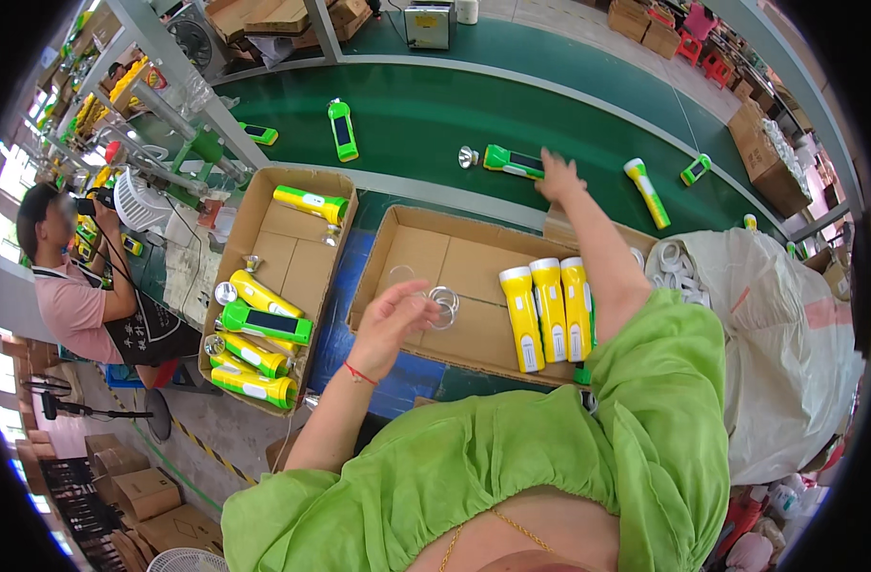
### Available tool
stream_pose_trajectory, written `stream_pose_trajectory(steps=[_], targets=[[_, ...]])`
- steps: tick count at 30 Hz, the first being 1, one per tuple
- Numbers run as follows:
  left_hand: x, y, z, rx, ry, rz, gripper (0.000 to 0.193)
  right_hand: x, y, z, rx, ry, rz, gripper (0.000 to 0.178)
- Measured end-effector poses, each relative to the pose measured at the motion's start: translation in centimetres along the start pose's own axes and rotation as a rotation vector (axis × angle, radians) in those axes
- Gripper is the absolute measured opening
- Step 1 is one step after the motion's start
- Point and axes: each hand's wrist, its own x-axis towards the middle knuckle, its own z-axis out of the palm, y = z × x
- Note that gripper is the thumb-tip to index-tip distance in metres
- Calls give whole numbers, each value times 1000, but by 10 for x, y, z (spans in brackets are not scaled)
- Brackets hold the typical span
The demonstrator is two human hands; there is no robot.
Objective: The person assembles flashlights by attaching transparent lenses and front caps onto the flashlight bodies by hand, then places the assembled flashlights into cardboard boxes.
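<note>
My left hand (pixel 390 324) is closed on several clear plastic rings (pixel 444 303), over the left side of a cardboard box. My right hand (pixel 560 178) stretches out over the green conveyor belt with its fingers apart, at the end of a green flashlight (pixel 512 161) with a dark panel. A loose silver reflector head (pixel 468 156) lies at that flashlight's other end. Yellow flashlights (pixel 522 319) with white head rims lie side by side in the right part of the cardboard box (pixel 388 238), partly covered by my right arm.
Left of it, another cardboard box (pixel 345 183) holds yellow and green flashlights with reflectors. On the belt (pixel 407 110) lie more flashlights (pixel 341 131). A white sack (pixel 779 343) with white rings (pixel 678 267) stands at the right. A person (pixel 97 296) sits at the far left.
</note>
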Motion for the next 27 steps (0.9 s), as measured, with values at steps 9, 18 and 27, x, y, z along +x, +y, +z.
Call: stream_pose_trajectory(steps=[9,18,27], targets=[[22,8,-1,12,61,11,40,-100,-62,-57,594,17,-442,42],[2,30,0,-122,-202,-91,48,-249,-115,-51,1257,-113,-588,40],[-65,-16,-30,182,-445,-358,39,-304,-116,-27,1243,-421,-641,26]])
